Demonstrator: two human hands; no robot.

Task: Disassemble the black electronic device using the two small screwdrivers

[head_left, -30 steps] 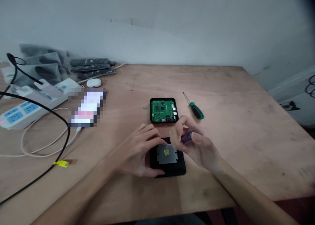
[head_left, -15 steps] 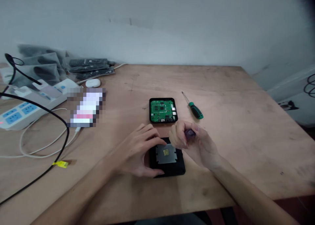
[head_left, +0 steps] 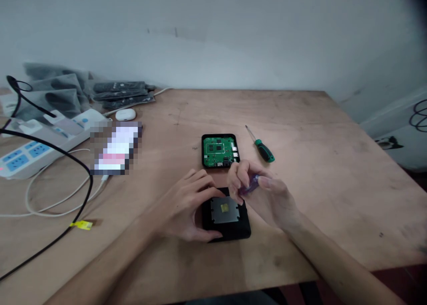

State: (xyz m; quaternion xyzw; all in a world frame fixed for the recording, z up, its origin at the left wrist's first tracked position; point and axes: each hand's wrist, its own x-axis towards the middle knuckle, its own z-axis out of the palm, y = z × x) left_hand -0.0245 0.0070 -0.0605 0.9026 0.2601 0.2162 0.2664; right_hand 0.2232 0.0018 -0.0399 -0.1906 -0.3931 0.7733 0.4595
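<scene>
My left hand (head_left: 188, 202) grips the left side of a black plastic case half (head_left: 233, 231), which lies on the table. A silvery metal plate (head_left: 216, 213) with a small yellowish square in its middle is set inside it. Over the case's upper right corner, my right hand (head_left: 271, 196) holds a screwdriver (head_left: 249, 187) by its see-through purple handle, with the fingers loosely curled; its shaft and tip cannot be seen. Just beyond both hands lies the other black case half with a green circuit board (head_left: 213, 148) in it.
A green and black screwdriver (head_left: 266, 152) lies right of the circuit board. To the left are a lit phone (head_left: 116, 147) on a white cable, a power strip (head_left: 40, 147), a black cable (head_left: 87, 193) and a white earbud case (head_left: 126, 114). Bagged dark items (head_left: 120, 93) lie by the wall.
The fingers of my right hand have loosened, and the purple handle has tilted so that more of its length shows. My left hand and the case half stay in place.
</scene>
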